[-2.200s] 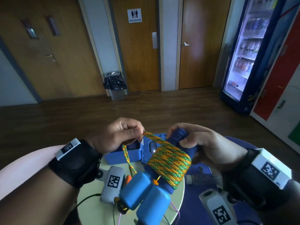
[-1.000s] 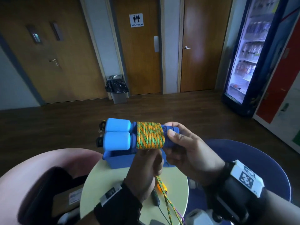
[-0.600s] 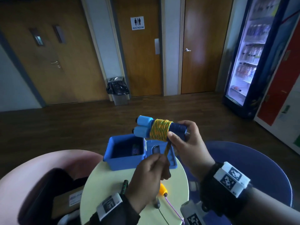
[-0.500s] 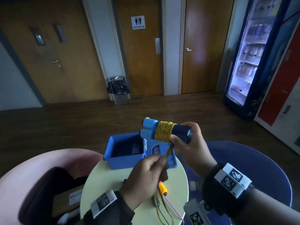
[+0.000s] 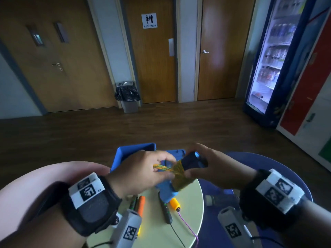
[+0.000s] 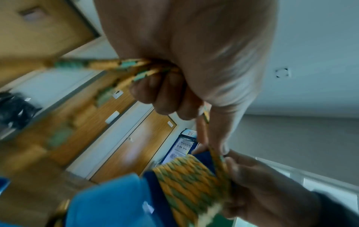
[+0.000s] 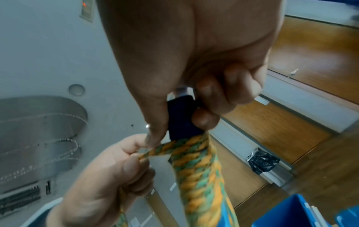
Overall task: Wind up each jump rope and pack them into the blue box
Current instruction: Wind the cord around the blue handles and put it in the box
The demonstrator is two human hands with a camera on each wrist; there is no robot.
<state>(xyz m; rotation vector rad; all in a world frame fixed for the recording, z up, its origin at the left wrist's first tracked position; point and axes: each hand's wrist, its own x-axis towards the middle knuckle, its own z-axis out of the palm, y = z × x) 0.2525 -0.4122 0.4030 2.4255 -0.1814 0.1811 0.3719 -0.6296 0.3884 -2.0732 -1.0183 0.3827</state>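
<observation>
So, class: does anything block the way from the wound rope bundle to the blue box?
Nothing visible does. The rope bundle sits in both hands just in front of the open blue box; only the left hand overlaps it.

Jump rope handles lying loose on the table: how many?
4: orange handle and dark green handle side by side, left; black handle and yellow handle together, just nearer than the wound jump rope. More may be hidden.

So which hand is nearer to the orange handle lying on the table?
Left. The left hand is above the orange handle, almost over it; the right hand is farther to its right, holding the wound jump rope.
</observation>
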